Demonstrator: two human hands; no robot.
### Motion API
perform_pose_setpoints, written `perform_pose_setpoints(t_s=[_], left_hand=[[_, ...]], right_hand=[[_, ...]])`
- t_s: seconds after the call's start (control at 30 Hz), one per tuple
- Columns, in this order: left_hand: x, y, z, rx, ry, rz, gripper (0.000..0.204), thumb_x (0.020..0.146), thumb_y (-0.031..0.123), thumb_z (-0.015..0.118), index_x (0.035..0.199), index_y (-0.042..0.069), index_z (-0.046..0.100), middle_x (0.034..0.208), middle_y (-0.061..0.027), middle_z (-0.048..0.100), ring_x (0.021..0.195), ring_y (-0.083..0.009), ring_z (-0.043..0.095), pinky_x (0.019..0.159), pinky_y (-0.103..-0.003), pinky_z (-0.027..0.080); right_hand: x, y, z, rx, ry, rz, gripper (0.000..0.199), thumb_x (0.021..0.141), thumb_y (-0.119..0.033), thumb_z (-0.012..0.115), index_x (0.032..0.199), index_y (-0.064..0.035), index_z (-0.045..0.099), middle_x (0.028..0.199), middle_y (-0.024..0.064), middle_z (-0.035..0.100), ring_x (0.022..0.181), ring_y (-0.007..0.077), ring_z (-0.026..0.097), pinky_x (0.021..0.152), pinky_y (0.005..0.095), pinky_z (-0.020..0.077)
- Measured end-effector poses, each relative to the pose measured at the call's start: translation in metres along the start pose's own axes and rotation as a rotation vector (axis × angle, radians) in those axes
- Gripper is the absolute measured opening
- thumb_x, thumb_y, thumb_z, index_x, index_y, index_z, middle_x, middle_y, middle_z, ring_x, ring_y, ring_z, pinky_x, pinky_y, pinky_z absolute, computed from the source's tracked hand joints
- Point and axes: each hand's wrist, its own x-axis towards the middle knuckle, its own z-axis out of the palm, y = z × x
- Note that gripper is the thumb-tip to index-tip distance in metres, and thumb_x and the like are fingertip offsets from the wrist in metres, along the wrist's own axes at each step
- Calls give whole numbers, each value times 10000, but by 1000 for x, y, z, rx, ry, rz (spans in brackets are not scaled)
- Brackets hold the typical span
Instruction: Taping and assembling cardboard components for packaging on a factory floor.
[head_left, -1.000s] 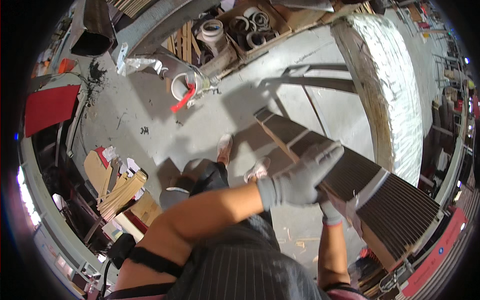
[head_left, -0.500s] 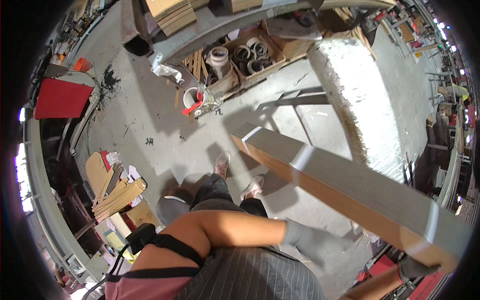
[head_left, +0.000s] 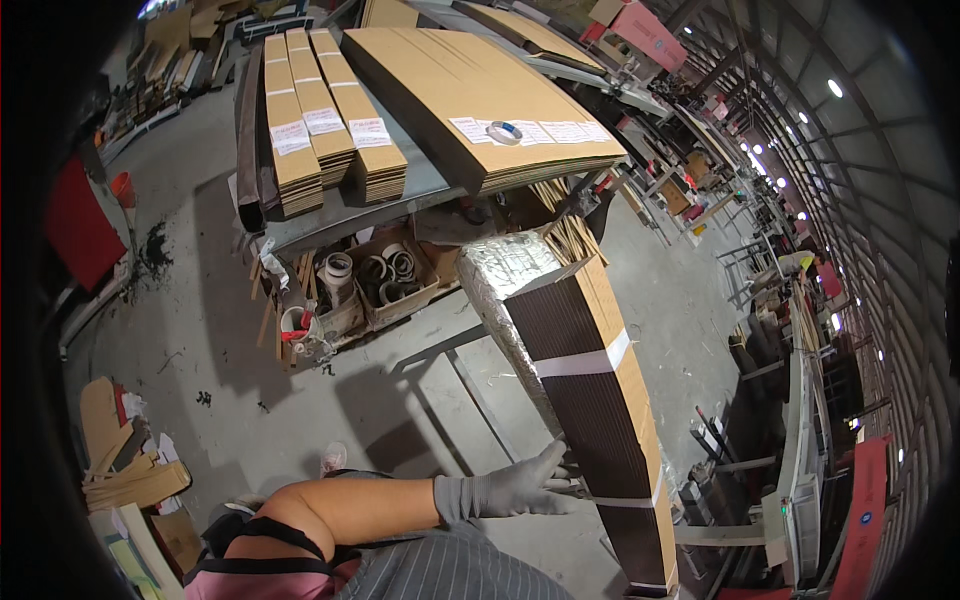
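Board bundle [head_left: 598, 430] slants, just right of left hand [head_left: 515, 487]. Left fingers spread apart; touching bundle or not, hard to tell. Right hand out of sight, cannot tell fingers. Weak grip could tip bundle into silver pack [head_left: 505, 264]. If white band [head_left: 580, 364] slips, bundle could spill.

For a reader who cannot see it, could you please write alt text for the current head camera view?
A grey-gloved left hand, fingers spread, is beside a long bundle of brown panels bound with white straps. Beyond, a grey table holds a broad stack of tan sheets and three narrower stacks.
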Motion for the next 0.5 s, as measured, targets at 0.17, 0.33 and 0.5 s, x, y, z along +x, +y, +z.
perform_pose_setpoints(t_s=[0.17, 0.33, 0.5], left_hand=[[20, 22, 13, 108, 101, 122, 1052, 816, 450, 730, 1468, -25, 56, 1441, -178, 295, 1318, -259, 373, 1090, -392, 341], [44, 75, -25, 89, 243, 270, 901, 811, 462, 732, 1449, 13, 280, 1339, -105, 482, 1245, -226, 464, 989, -401, 450], [81, 115, 3, 40, -9, 483, 730, 735, 296, 834, 1312, 4, 495, 1258, -99, 584, 1142, -203, 556, 958, -353, 483]], right_hand=[[25, 4, 8, 215, 234, -19, 454, 869, -371, 472, 1221, -103, 570, 1145, 123, 624, 1033, 320, 581, 844, 468, 497], [62, -43, 21, 580, 745, 498, 465, 867, -376, 489, 1217, -79, 565, 1142, 134, 623, 1035, 323, 581, 869, 463, 487], [64, -73, 18, 730, 984, 745, 494, 875, -407, 479, 1226, -69, 557, 1160, 136, 618, 1052, 324, 580, 891, 464, 483]])
